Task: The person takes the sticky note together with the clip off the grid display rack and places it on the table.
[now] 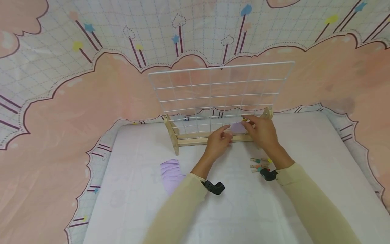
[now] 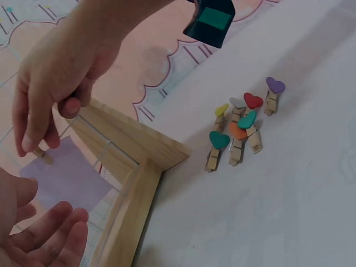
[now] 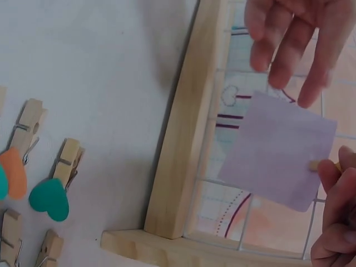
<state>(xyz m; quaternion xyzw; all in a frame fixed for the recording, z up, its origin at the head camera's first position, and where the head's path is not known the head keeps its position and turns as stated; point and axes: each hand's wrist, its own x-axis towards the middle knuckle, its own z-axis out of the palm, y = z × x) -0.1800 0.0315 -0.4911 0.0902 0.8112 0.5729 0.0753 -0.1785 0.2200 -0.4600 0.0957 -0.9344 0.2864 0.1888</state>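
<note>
Paper stack: one pile of lilac squares lying flat on the white surface, left of both forearms and well apart from the rack.
Wire grid: one white mesh panel standing upright in a wooden base with two wooden end pieces, set at the far side of the surface.
Left hand: near the foot of the grid, just left of the single sheet; its fingers are straight and loosely spread, holding nothing, their tips just beside the sheet's edge.
Lilac sheet: one square of paper held against the lower right part of the grid, above the base rail, between the two hands.
Right hand: its thumb and fingers pinch one small wooden clothespin at the sheet's upper edge; the remaining fingers are curled.
Heart clothespins: seven wooden pegs with coloured heart tops (yellow, grey, red, purple, two teal, orange) clustered on the surface, right of the rack's end piece and under the right wrist.
Backdrop: one pink and white cartoon-cloud cloth behind and around the surface.
</note>
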